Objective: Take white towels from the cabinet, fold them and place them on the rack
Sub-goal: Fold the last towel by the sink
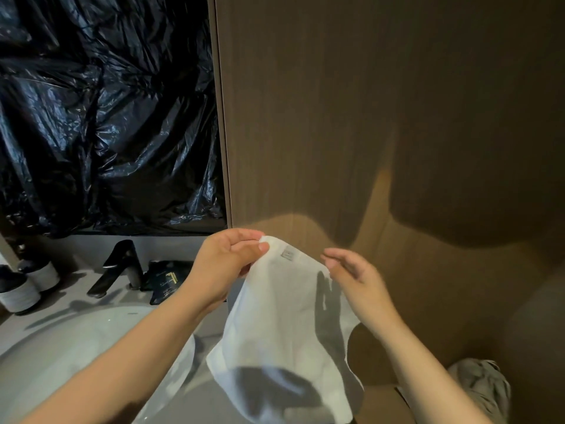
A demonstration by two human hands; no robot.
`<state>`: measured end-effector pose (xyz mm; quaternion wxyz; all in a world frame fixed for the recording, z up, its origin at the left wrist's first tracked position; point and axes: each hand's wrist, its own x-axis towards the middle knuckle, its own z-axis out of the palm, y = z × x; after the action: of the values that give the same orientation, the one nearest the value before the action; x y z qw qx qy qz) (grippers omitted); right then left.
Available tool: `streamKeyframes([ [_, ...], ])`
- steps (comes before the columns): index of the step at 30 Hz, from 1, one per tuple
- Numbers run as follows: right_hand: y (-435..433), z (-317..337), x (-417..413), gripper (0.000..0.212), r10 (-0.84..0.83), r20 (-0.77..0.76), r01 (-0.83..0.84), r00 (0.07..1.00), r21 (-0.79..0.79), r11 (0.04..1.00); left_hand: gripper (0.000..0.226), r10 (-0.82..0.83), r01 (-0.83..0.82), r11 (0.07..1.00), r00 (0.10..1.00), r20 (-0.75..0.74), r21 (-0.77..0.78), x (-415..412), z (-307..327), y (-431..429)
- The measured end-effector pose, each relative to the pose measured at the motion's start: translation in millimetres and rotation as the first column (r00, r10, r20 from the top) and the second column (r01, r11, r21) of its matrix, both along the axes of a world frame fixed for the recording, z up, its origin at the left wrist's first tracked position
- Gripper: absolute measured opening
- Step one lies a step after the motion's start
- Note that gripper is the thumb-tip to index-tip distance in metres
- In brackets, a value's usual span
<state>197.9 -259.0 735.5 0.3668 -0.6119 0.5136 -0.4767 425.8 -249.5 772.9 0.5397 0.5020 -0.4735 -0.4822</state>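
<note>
A white towel (287, 325) hangs unfolded in front of me, with a small grey label near its top edge. My left hand (226, 261) pinches the towel's top left corner between thumb and fingers. My right hand (351, 276) is at the towel's top right edge with its fingers loosely curled; whether it holds the cloth is unclear. The towel's lower part drapes down over the counter edge. No rack is in view.
A brown wooden cabinet panel (367, 117) fills the right and centre. Black plastic sheeting (107, 102) covers the wall at left. Below it are a black tap (119, 267), a white basin (61, 356), dark sachets (165, 280) and capped bottles (18, 292). Grey cloth (483, 384) lies at bottom right.
</note>
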Motion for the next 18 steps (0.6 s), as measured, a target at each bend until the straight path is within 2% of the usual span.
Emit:
streamKeyframes([
  [3,12.4,17.4,26.1,0.027,0.151,0.037,-0.147,0.988,-0.102,0.984,0.020,-0.019,0.021,0.999,0.999,0.041,-0.034,-7.3,-1.5,10.6],
  [6,17.3,18.3,37.4,0.023,0.220,0.061,-0.213,0.974,-0.107,0.971,0.017,-0.009,0.013,0.998,0.998,0.060,-0.060,-9.8,-2.3,17.9],
  [10,21.1,8.9,40.1,0.013,0.237,0.030,-0.231,0.971,-0.131,0.964,0.021,-0.005,0.010,0.997,0.998,0.062,-0.078,-10.9,-2.0,28.9],
  [13,25.4,2.2,43.4,0.014,0.223,0.039,-0.215,0.974,-0.142,0.966,0.023,0.008,0.001,0.994,0.996,0.086,-0.105,-14.8,-5.9,38.5],
  [18,28.9,-3.7,43.4,0.016,0.176,0.054,-0.168,0.983,-0.126,0.978,0.021,0.012,0.008,0.996,0.978,0.210,-0.094,-11.2,-27.7,56.4],
])
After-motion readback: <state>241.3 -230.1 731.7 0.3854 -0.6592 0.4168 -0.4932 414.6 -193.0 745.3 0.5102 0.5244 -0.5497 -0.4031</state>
